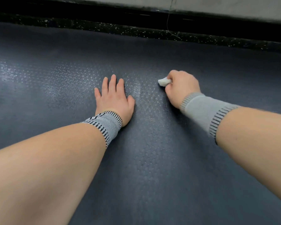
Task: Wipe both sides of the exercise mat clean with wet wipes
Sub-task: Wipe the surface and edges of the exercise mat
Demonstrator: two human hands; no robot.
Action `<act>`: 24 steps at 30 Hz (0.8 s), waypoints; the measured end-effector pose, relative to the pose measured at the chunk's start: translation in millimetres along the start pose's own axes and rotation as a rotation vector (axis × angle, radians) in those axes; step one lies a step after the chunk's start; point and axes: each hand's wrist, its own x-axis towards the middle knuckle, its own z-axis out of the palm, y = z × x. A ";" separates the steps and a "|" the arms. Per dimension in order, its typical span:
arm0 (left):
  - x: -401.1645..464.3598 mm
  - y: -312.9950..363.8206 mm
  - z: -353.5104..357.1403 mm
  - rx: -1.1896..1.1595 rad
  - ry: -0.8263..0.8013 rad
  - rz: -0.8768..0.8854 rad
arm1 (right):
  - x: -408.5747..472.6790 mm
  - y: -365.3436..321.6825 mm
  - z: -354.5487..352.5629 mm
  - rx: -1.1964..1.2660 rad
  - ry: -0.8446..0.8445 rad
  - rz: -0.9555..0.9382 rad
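Note:
A dark blue-grey exercise mat with a fine embossed texture fills most of the view. My left hand lies flat on it, palm down, fingers straight and slightly spread. To its right, my right hand is curled round a bunched white wet wipe, which sticks out on the left of my fist and touches the mat. A shiny damp patch shows on the mat around and left of my left hand. Both wrists wear grey knitted wrist bands.
Beyond the mat's far edge runs a strip of black speckled rubber floor, then a dark skirting and a grey wall at the top. A thin wire hangs down the wall near the top middle.

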 end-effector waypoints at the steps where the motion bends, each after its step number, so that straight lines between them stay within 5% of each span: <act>1: 0.6 -0.8 -0.8 -0.003 -0.009 0.002 | -10.8 -10.2 4.3 0.009 -0.017 -0.025; 9: 9.0 -9.3 -25.9 0.016 -0.204 0.068 | -88.5 -13.7 -0.2 -0.022 -0.299 -0.641; 11: 7.3 -13.9 -35.8 0.079 -0.263 0.120 | -66.7 2.5 -1.0 -0.067 -0.198 -0.488; 14: -10.5 -21.8 -44.3 0.170 -0.288 0.249 | -39.3 14.9 -3.0 -0.010 -0.042 -0.013; 16: -27.1 -26.5 -44.9 0.195 -0.303 0.320 | -43.8 1.6 3.0 0.013 -0.043 0.071; 24: -72.3 -34.0 -34.4 0.032 -0.230 0.244 | -133.7 -37.1 7.2 -0.023 -0.347 -0.591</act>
